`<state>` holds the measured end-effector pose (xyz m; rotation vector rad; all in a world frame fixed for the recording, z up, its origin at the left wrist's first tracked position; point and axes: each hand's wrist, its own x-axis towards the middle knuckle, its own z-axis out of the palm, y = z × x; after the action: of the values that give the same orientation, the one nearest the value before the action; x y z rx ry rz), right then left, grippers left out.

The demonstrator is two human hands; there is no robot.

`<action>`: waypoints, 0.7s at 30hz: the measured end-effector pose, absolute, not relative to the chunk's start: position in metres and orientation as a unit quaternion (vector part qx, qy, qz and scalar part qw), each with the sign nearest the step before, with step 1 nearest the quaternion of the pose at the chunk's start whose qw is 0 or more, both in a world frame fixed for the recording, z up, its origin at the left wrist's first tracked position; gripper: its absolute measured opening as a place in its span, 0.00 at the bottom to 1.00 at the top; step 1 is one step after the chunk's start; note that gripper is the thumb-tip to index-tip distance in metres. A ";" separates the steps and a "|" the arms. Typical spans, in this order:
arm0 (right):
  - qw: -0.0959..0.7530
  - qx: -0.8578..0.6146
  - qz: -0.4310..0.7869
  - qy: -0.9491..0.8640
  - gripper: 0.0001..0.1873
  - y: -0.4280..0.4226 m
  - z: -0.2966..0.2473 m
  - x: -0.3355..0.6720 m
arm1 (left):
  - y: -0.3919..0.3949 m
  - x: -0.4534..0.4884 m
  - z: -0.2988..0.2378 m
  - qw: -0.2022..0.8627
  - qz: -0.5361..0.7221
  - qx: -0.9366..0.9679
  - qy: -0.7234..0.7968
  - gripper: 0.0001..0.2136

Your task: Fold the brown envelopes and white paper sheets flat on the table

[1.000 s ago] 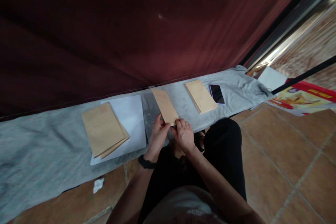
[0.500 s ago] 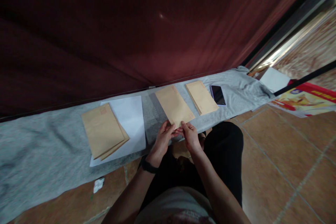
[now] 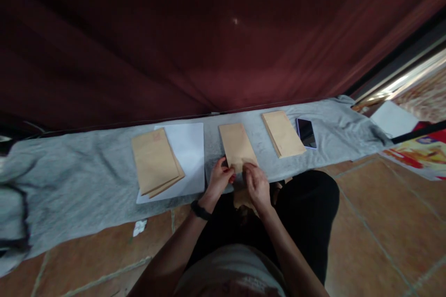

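Note:
A brown paper envelope (image 3: 238, 145) lies in front of me on the grey cloth, its near end between my hands. My left hand (image 3: 220, 178), with a black band at the wrist, pinches its near left corner. With curled fingers, my right hand (image 3: 257, 183) grips the near edge on the right; the fingertips are partly hidden. To the left, a few more brown envelopes (image 3: 155, 160) lie slightly fanned over white paper (image 3: 192, 158). A neat stack of brown envelopes (image 3: 284, 134) sits to the right.
A dark-screened phone (image 3: 306, 133) lies right of the stack. The grey cloth (image 3: 87, 171) covers a narrow bench against a dark red curtain (image 3: 195, 55). A crumpled white tissue (image 3: 140, 227) is on the tiled floor, and a colourful printed box (image 3: 421, 153) stands at far right.
The envelope between my hands has turned straighter and now lies lower on the cloth. My right hand has curled and moved slightly apart from the left. The whole view has shifted.

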<state>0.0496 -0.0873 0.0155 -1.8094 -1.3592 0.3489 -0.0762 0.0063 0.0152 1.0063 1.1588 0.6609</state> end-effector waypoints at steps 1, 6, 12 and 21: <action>0.377 -0.706 0.107 -0.590 0.23 -0.088 0.013 0.048 | 0.006 -0.076 0.014 0.666 0.293 0.451 0.516 0.30; 0.229 -0.692 0.019 -0.684 0.28 -0.091 -0.009 0.044 | -0.001 -0.080 0.010 0.623 0.283 0.516 0.516 0.30; 0.226 -0.693 0.006 -0.685 0.29 -0.094 -0.014 0.044 | -0.004 -0.092 0.025 0.426 0.299 0.676 0.522 0.12; 0.236 -0.682 0.010 -0.692 0.20 -0.094 -0.014 0.042 | 0.041 -0.040 0.013 0.252 0.206 0.899 0.295 0.20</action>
<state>0.0424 -0.0941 -0.0139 -1.8718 -1.8983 0.0261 -0.0396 0.0410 0.0131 2.4442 0.8018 0.5604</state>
